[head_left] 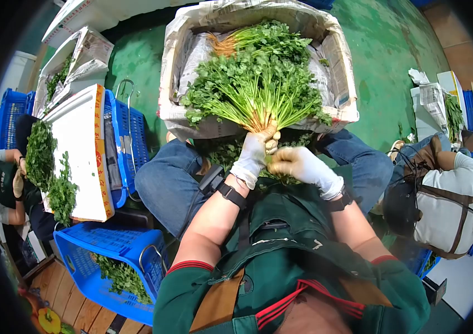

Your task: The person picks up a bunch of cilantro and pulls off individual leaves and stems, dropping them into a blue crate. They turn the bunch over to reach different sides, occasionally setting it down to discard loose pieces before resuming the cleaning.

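My left hand (258, 147), in a white glove with dirty fingers, is closed around the root ends of a bunch of leafy greens (270, 94), coriander or celery by its look. The stems fan out away from me, and the leaves lie over the near rim of a newspaper-lined box (169, 72). Just right of the root ends is my gloved right hand (303, 167). Its fingers look bent but are smeared by motion, so I cannot make out whether they hold anything. Another bunch with orange-brown roots (224, 45) rests at the back of the box.
Blue baskets (100, 239) stand at my left, one with greens inside. A white foam board (83, 167) lies beside them. One co-worker (11, 183) handles greens at far left; another person (447, 195) bends over at right. Loose greens (219, 150) lie between my legs.
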`<state>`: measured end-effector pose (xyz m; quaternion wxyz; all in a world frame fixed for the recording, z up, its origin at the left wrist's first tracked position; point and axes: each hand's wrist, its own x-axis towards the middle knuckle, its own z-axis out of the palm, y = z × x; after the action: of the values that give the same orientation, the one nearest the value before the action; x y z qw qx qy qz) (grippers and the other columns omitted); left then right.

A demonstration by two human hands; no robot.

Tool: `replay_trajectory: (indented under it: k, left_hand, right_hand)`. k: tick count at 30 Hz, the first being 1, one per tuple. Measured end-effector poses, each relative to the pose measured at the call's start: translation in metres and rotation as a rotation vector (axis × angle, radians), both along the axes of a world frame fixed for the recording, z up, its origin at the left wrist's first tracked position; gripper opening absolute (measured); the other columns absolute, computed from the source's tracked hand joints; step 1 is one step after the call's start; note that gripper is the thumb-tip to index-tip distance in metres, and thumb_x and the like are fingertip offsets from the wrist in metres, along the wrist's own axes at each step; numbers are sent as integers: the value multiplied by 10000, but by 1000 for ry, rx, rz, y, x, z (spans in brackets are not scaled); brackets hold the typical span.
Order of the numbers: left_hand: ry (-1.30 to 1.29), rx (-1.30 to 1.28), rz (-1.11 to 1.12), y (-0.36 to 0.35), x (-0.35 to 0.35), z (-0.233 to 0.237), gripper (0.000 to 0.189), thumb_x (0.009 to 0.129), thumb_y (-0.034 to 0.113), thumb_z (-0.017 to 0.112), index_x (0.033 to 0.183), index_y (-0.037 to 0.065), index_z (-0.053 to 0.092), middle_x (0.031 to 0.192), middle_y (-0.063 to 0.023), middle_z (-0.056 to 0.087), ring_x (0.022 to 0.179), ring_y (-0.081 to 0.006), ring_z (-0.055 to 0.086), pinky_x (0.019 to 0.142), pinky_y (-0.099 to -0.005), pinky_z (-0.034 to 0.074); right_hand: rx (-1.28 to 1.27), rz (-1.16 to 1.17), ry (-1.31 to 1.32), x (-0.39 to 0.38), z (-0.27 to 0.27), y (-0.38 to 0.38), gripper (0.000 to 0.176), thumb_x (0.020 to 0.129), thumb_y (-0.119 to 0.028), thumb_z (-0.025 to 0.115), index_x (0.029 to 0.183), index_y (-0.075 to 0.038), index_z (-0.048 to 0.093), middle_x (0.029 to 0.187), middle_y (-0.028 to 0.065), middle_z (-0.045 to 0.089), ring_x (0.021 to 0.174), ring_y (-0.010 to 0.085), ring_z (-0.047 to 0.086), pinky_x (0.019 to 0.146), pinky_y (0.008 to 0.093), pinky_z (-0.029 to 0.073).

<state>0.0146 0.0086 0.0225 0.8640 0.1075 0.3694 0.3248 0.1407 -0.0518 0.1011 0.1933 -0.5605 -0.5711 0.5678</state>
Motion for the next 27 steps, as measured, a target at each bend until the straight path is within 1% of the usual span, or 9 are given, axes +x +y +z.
replay_trajectory:
  k: [1, 3, 5, 7, 11, 13, 17, 20, 27]
  left_hand:
    - [-129, -15, -12, 3, -1, -1, 176, 861, 270, 615, 859, 98, 579, 616, 12, 524, 410, -60, 367, 382, -204, 275]
    - [16, 21, 7, -1, 0, 4, 140, 858, 252, 619, 874, 118, 583, 625, 11, 533, 410, -49, 348, 378, -207, 257]
    - [283, 171, 28, -9, 4, -5, 115, 836, 188, 642, 864, 90, 588, 637, 28, 534, 436, -47, 397, 382, -200, 270]
    - [185, 243, 153, -13, 10, 1, 140, 818, 113, 645, 946, 97, 588, 667, 44, 548, 483, -46, 450, 395, -177, 305]
    - [191, 123, 93, -8, 4, 3, 112, 841, 179, 634, 925, 125, 583, 618, 46, 509, 437, -42, 380, 382, -171, 253]
    - [171, 79, 104, -8, 5, 5, 129, 857, 255, 621, 887, 139, 575, 594, 40, 491, 411, -48, 343, 373, -179, 235]
    - [152, 84, 125, -6, 8, 2, 233, 863, 358, 596, 827, 131, 559, 580, 26, 495, 392, -49, 337, 360, -183, 232]
    - [150, 72, 101, -6, 6, -1, 241, 864, 347, 598, 805, 117, 559, 580, 18, 507, 389, -47, 344, 354, -185, 229]
    - [219, 80, 143, -5, 8, 3, 161, 852, 228, 636, 910, 85, 587, 593, 26, 529, 403, -60, 418, 341, -195, 267]
  right_hand:
    - [62, 246, -468, 7, 4, 0, 207, 773, -214, 661, 853, -25, 637, 676, 108, 602, 636, 154, 577, 619, 302, 456]
    - [229, 9, -499, 11, 8, 9, 234, 770, -234, 661, 878, -26, 648, 687, 115, 617, 653, 178, 594, 632, 288, 463]
    - [233, -371, -60, 6, 18, 21, 199, 779, -162, 649, 912, -15, 641, 795, 112, 634, 763, 220, 626, 722, 289, 483]
    - [612, -260, -71, 4, 22, 39, 206, 784, -55, 626, 981, 6, 618, 930, 82, 632, 847, 140, 589, 751, 263, 466]
    - [95, -439, -149, 26, -34, 59, 177, 819, -77, 603, 971, 11, 630, 882, 40, 646, 756, 104, 576, 688, 228, 470]
    - [91, -458, -158, 18, -34, 63, 156, 824, -86, 611, 950, 2, 639, 820, 24, 648, 687, 91, 562, 633, 215, 463]
    - [743, -528, -143, -11, -24, 82, 224, 795, -110, 663, 1001, -24, 637, 852, 54, 631, 703, 91, 557, 657, 220, 461]
    - [401, -623, -198, -17, -26, 98, 420, 727, -294, 728, 1037, -32, 618, 801, 74, 645, 703, 173, 618, 659, 264, 488]
    - [391, -818, -344, -33, -17, 131, 418, 724, -402, 710, 928, -45, 633, 720, 73, 635, 652, 205, 613, 610, 303, 478]
